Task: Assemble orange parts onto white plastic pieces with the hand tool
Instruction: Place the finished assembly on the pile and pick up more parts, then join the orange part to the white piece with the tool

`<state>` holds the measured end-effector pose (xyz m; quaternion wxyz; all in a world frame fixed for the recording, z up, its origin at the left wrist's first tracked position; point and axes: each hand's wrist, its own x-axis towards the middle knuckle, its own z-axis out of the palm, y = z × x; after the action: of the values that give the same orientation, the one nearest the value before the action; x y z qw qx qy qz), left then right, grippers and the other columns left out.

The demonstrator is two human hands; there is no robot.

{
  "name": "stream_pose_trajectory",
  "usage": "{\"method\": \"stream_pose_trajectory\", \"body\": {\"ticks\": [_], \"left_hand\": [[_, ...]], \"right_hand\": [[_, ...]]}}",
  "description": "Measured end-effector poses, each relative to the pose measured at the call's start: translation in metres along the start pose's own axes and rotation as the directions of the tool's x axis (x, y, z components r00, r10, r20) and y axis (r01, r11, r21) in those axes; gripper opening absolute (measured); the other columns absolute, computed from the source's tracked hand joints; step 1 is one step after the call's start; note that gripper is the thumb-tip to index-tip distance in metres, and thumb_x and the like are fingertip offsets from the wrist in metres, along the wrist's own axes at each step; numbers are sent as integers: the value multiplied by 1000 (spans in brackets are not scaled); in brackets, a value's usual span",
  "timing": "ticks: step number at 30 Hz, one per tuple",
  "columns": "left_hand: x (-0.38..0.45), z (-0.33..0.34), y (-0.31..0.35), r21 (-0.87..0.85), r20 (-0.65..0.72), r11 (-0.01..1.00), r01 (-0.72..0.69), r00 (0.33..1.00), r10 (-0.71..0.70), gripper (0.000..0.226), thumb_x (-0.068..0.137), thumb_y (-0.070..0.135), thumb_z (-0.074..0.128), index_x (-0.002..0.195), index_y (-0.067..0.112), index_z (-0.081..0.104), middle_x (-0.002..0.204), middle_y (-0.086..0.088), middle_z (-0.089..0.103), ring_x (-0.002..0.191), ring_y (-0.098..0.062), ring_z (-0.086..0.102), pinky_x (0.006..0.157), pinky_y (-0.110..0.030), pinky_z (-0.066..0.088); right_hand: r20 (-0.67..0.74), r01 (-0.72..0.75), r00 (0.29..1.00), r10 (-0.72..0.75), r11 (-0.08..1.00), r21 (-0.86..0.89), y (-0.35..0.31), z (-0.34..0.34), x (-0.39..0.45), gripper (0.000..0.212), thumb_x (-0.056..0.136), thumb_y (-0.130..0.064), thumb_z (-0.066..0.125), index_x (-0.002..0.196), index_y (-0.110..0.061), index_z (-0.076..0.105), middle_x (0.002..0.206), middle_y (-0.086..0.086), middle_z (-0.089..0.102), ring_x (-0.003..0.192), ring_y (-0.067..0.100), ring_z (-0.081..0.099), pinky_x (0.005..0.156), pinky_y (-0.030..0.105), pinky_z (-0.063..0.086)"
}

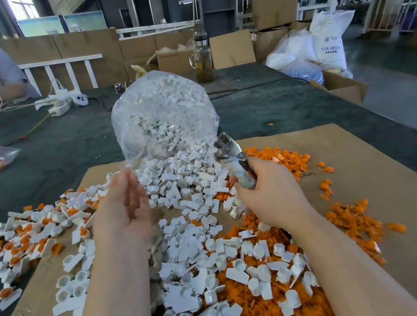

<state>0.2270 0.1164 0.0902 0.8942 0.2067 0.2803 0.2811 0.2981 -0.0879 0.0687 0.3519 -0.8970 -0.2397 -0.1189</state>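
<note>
right hand (268, 192) grips the hand tool (232, 159), left hand (124, 207) spread, seemingly empty; pick one white piece (265, 272) mid-cardboard (385, 266), seat orange part (361, 218) squarely.

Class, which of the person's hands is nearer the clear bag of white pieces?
Left. The left hand lies open just below the bag's mouth; the right hand, holding the tool, sits off to the bag's right.
</note>
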Motion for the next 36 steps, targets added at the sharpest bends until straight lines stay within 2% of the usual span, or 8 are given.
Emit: {"method": "stream_pose_trajectory", "body": {"ticks": [2,5,10,15,18,26,32,36], "left_hand": [[-6,5,-7,413,121,908,-74,992,25,23,80,15,77,103,18,72,87,5,78,71,-3,70,63,-20,55],[-19,10,-25,810,414,452,-374,910,11,13,78,22,80,87,29,74,82,16,75,69,2,67,68,-18,46],[-30,12,-48,767,583,-112,-632,759,-289,13,77,26,82,70,33,74,69,18,69,62,7,60,57,-9,41],[-30,12,-51,640,546,-365,-676,734,-403,9,78,39,79,82,35,73,82,17,67,84,0,59,98,-35,43],[-30,10,-52,635,536,-377,-674,736,-414,9,80,39,78,82,33,72,84,15,68,89,-7,61,104,-44,42],[-22,5,-56,604,587,-359,-712,702,-404,8,85,33,73,83,27,69,78,10,66,73,-5,59,67,-24,47],[-23,4,-55,565,601,-372,-737,676,-427,12,85,32,71,78,22,70,79,5,69,72,-10,62,68,-29,51],[-24,6,-53,685,645,-234,-690,723,-246,12,89,30,69,78,28,70,78,11,70,68,-3,62,62,-18,48]], "right_hand": [[-8,6,1000,-6,1000,-30,0,-1,-1,25,88,-22,60,69,-29,45,59,-7,50,53,10,47,48,25,30],[-18,-1,1000,0,999,-40,-1,-2,0,26,87,-22,59,68,-29,44,60,-7,51,55,11,48,47,26,30],[-27,-18,1000,16,998,-65,0,-2,0,24,86,-21,60,69,-24,44,60,-4,51,53,14,47,46,30,33],[-16,-13,1000,12,998,-62,-1,-1,0,33,87,-21,60,65,-30,37,58,-8,46,51,9,42,47,25,26],[-1,-14,1000,14,997,-71,-1,-1,0,34,87,-23,60,66,-31,36,58,-8,45,52,9,42,48,24,25],[47,-15,999,21,993,-117,0,0,1,22,85,-24,60,71,-25,42,63,-6,49,56,12,45,48,27,28],[49,-13,999,19,992,-127,1,1,1,21,85,-25,61,72,-24,45,63,-5,50,56,13,46,48,27,30],[47,-9,999,15,994,-110,2,1,1,18,87,-27,61,74,-25,48,65,-7,51,58,10,48,49,25,31]]}}
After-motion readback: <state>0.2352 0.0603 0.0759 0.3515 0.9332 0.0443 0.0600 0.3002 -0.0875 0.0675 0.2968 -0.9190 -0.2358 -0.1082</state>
